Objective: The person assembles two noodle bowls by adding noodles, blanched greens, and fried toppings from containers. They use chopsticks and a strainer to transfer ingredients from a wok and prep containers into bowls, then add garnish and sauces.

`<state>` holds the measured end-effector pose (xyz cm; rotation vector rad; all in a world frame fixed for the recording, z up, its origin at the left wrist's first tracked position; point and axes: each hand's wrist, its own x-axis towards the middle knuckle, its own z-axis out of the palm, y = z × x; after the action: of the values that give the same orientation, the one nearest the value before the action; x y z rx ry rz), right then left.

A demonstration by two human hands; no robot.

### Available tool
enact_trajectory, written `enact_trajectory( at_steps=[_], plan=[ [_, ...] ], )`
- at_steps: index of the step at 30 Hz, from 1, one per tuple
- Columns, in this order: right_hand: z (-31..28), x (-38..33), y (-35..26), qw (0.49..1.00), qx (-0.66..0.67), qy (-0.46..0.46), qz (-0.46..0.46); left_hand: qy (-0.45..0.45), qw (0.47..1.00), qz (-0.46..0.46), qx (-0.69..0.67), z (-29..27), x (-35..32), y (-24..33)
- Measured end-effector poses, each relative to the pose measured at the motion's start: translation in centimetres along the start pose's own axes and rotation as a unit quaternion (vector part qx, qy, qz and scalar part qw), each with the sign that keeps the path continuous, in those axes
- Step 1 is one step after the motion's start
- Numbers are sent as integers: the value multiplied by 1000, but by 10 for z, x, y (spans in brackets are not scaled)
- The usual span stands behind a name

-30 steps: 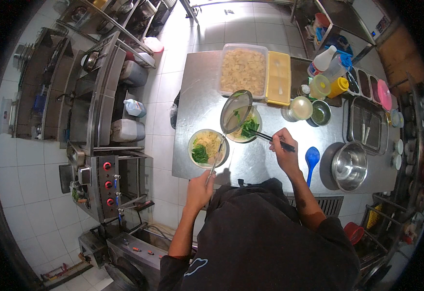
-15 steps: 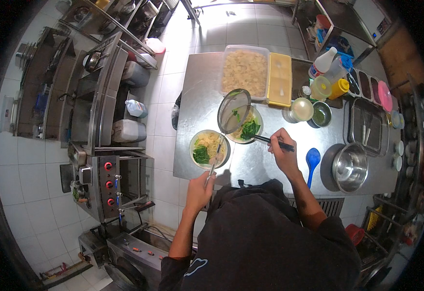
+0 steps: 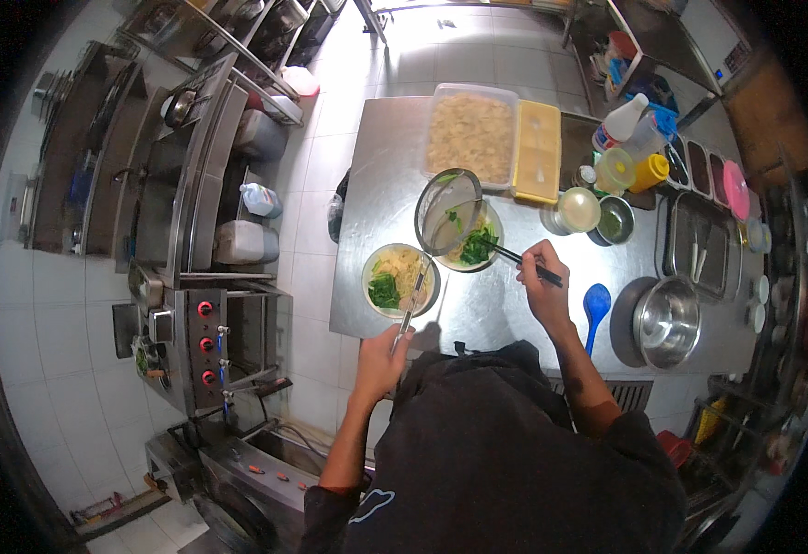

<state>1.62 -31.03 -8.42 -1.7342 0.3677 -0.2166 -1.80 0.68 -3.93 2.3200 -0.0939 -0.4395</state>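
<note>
So the left hand (image 3: 384,363) was closed around the handle of a mesh strainer (image 3: 448,217), with its round head tilted over the left part of the far noodle bowl (image 3: 462,269). Couldn't tell if the strainer actually touched the bowl. A bit of green was clinging to the mesh.

The right hand (image 3: 544,279) had a pair of black chopsticks (image 3: 515,256) pinched in its fingers, pointing left, tips right at the leafy greens (image 3: 480,246) in that same bowl.

Just nearer and to the left sat a second noodle bowl (image 3: 367,294), greens on its left side, with the strainer handle passing over its right edge. Both bowls were on the steel surface (image 3: 515,319).

Right of the hands there was a blue spoon (image 3: 596,305), then a big shiny metal bowl (image 3: 667,321). On the far side: a clear tub (image 3: 476,88) full of pale pieces, a yellow container (image 3: 538,138) right beside it, and farther right a yellow squeeze bottle (image 3: 646,172).
</note>
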Motion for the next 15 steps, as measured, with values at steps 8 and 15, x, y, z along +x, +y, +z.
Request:
enact_trajectory(
  at_steps=[8, 15],
  plan=[
    [0, -1, -1, 993, 116, -11, 22, -3, 975, -152, -163, -40, -47, -10],
    [63, -8, -26, 967, 165, -194, 3, 44, 949, -248, -191, -55, -119, -42]
  ],
)
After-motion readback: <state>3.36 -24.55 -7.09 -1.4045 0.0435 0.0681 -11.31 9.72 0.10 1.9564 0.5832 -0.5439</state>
